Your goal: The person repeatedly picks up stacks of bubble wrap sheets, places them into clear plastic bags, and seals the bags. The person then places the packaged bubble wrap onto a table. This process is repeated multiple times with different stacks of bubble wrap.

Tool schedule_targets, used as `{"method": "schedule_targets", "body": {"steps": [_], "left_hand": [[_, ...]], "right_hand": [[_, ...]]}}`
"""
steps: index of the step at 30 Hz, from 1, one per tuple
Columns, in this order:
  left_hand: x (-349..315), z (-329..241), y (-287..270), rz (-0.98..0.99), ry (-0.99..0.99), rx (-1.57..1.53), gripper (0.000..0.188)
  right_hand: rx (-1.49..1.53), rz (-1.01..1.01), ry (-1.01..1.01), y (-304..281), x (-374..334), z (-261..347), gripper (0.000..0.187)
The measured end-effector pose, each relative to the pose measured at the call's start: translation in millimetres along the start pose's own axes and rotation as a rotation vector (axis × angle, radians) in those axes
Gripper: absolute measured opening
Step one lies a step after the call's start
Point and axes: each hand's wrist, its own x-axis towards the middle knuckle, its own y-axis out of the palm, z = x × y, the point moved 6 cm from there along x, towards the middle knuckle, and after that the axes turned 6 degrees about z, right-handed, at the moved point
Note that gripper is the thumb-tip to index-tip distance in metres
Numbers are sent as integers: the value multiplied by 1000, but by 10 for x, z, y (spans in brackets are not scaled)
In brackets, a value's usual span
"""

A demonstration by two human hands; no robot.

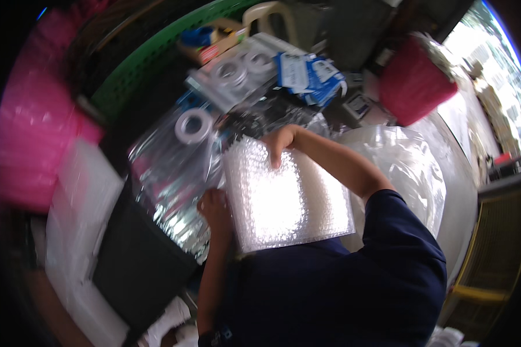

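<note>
Bubble-wrap sheet (pixel 289 199), clear and glossy, stands tilted in front of the person's chest, its lower edge against the navy shirt (pixel 330 283); whether it is a single layer, folded over or a flat pouch, I cannot tell. It should handle as something very light and soft, springy across the bubbles, bending easily in the middle and a little slippery on its shiny face. It is unlikely to break, though a hard pinch may pop bubbles, so a broad, gentle hold near the top edge or at both side edges looks best.

The right hand (pixel 281 143) grips its top edge, thumb laid down over the near face and the other fingers mostly hidden behind, so the sheet hangs below and toward the person from that hold. The left hand (pixel 215 203) is beside its left edge, fingers curled and blurred; I cannot tell whether they pinch the edge or merely rest near it. Beyond the sheet lie a tape roll (pixel 183 125) and clear plastic film (pixel 162 168), with a clear plastic bag (pixel 408 153) to its right
</note>
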Motion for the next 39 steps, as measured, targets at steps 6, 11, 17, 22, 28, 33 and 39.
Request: {"method": "schedule_targets", "body": {"steps": [6,11,17,22,28,33,39], "left_hand": [[261,52,146,-80,-253,-1213,31],[311,255,40,-4,-51,-661,39],[181,115,-276,173,-38,-578,60],[64,-64,-570,256,15,-549,78],[58,30,-531,230,70,-621,75],[-57,-114,-644,323,222,-558,70],[-227,-11,-726,254,149,-475,75]], "right_hand": [[-30,100,220,-166,750,-505,68],[103,25,231,-21,827,-650,47],[140,-160,267,-138,592,-651,64],[-38,-172,370,-59,573,-670,108],[8,75,222,310,737,-264,105],[42,-84,346,50,640,-474,111],[-19,-35,313,5,830,-585,101]]}}
